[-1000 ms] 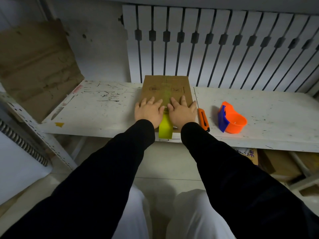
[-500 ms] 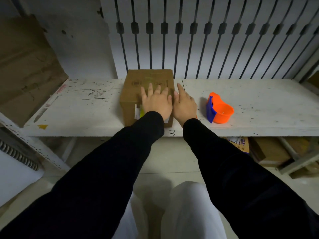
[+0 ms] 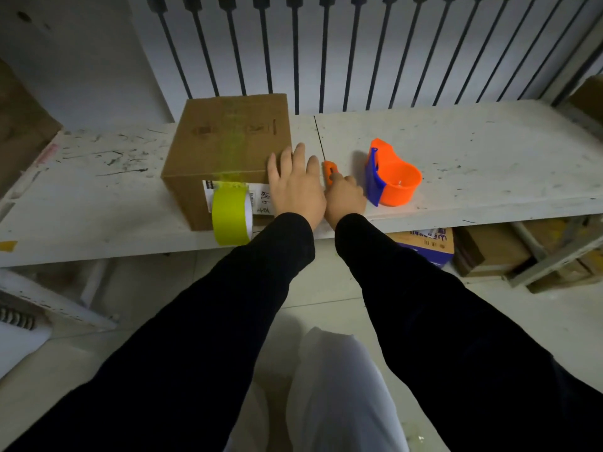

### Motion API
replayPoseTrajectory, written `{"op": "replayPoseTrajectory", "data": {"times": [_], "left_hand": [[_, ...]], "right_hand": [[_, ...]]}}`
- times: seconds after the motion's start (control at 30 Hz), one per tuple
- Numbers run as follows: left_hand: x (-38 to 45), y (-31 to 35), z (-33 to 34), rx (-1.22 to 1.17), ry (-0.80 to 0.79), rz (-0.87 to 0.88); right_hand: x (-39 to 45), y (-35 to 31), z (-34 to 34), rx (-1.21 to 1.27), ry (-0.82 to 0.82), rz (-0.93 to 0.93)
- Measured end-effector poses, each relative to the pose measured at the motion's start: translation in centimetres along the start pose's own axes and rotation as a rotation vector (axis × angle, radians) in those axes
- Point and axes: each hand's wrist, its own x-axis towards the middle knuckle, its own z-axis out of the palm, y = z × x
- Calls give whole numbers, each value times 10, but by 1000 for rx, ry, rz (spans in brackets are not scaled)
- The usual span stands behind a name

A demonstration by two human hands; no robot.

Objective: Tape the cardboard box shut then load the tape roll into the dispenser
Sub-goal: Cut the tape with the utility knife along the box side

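Beside the cardboard box (image 3: 225,141), the left hand (image 3: 295,187) rests flat, hiding its corner; the right hand (image 3: 344,199) apparently grips an orange cutter (image 3: 329,169) (fingers unclear), near the dispenser (image 3: 393,177).

The brown cardboard box (image 3: 225,141) sits closed on the shelf, a yellow-green strip along its top seam. The yellow tape roll (image 3: 231,216) hangs against its front face. The orange-and-blue dispenser (image 3: 391,176) stands apart to the right, empty.
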Motion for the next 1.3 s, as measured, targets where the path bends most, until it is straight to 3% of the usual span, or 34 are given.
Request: {"op": "replayPoseTrajectory", "data": {"times": [0.3,0.57,0.73,0.93,1.03,1.17,1.3], "left_hand": [[1,-3,14,32,41,24],[-4,-4,7,-30,50,-4],[-10,-3,-15,-62,76,-16],[-18,-5,-45,-104,146,-79],[-23,-6,-63,-293,83,-154],[-32,-13,-80,-758,-84,-288],[-41,-26,-87,-1162,-196,-380]], "right_hand": [[16,7,21,138,2,142],[10,5,13,605,-103,383],[-14,-4,-14,1040,-98,309],[-46,-25,-56,1270,-219,132],[-65,-37,-75,1299,-316,50],[-88,-47,-86,1359,-445,-21],[-110,-52,-85,1364,-460,-29]]}}
